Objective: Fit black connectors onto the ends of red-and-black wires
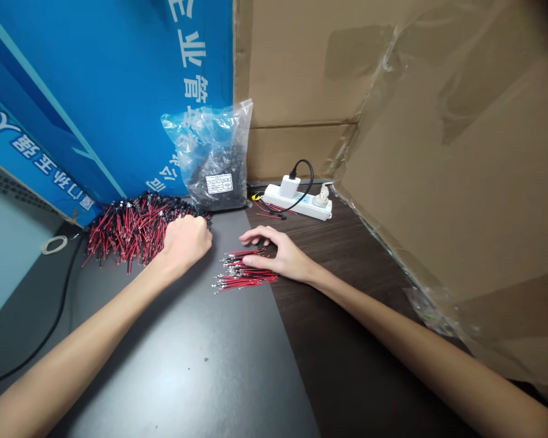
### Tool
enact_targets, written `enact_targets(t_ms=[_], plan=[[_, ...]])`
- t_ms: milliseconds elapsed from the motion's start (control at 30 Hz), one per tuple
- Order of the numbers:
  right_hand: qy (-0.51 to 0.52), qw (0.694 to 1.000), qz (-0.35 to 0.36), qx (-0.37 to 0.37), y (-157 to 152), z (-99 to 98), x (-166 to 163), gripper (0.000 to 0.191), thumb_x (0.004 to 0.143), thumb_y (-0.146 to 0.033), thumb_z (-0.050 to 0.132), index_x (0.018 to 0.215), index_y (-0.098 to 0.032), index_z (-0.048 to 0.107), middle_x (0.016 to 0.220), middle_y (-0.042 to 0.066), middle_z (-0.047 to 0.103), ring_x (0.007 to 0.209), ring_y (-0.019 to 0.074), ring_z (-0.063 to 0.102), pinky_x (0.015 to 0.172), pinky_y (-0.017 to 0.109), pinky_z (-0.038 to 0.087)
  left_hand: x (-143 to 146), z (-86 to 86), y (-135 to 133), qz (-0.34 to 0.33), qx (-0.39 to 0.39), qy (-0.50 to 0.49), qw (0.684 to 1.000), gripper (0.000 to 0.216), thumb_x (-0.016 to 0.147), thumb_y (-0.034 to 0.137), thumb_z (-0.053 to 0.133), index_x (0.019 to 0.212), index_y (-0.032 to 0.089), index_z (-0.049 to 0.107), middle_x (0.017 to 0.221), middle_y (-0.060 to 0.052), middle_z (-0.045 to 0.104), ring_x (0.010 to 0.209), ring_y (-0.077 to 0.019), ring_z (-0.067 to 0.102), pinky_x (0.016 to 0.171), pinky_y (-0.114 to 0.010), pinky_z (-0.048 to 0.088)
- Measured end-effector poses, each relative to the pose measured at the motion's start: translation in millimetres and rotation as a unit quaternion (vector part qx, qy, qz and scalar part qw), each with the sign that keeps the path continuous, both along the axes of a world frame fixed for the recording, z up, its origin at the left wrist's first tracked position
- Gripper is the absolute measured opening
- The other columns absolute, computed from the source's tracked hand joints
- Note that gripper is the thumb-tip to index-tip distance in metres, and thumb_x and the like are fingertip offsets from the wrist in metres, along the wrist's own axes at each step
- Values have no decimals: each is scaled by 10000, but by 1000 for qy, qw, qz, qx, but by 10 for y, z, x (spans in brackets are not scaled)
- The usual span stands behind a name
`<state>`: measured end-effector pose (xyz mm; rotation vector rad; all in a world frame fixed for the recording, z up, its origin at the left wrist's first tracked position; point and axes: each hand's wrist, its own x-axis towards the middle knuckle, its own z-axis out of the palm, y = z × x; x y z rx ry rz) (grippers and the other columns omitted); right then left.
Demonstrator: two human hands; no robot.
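Observation:
My left hand (188,241) is closed in a fist at the right edge of a big heap of red and black wires (130,230) with black connectors. Whatever its fingers hold, if anything, is hidden from view. Over a smaller bundle of short red and black wires (237,274) with bare metal tips lies my right hand (278,252). Its thumb rests on the bundle while the other fingers stretch out beyond it, apart from the thumb.
A clear plastic bag (217,164) of small black parts with a white label stands behind the hands. Right of it, a white power strip (296,201) carries a charger and plug. Cardboard walls (438,182) and a blue printed panel (119,91) enclose the table (187,377).

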<state>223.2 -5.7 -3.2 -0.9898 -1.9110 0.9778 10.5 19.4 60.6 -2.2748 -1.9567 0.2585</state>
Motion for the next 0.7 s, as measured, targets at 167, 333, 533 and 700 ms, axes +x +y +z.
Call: enact_targets(t_ms=[167,333,533,700], plan=[[-112,984,106,90,-39,55,-1,845,591,-545,917,1309,-251,581,1261,82,622,1161,278,562,1060,465,424,19,46,-26,-2,-3,10,1000,410,928,248,396,1007,57,750,1003,-262,732,975,-407,721,760,-426,530],[-139,979,113,99,-28,35,-12,866,617,-573,894,1348,-262,549,1279,89,613,1163,297,557,1055,492,430,-37,292,-102,-78,-142,-29,986,275,880,384,586,943,155,725,929,-143,745,924,-332,717,713,-354,481],[-92,986,132,44,2,61,58,927,606,-521,915,1399,-256,512,1306,92,591,1187,274,559,1090,487,423,-159,372,-99,-140,-337,-101,926,660,592,341,894,1144,174,572,808,5,702,754,-191,659,615,-259,432],[29,996,27,-76,-3,-15,-33,579,885,-534,668,1370,-253,525,1351,109,599,1232,247,563,1089,487,435,-102,220,-50,-78,-404,-196,890,537,602,225,851,1034,182,535,652,43,672,556,-152,619,526,-247,419]])
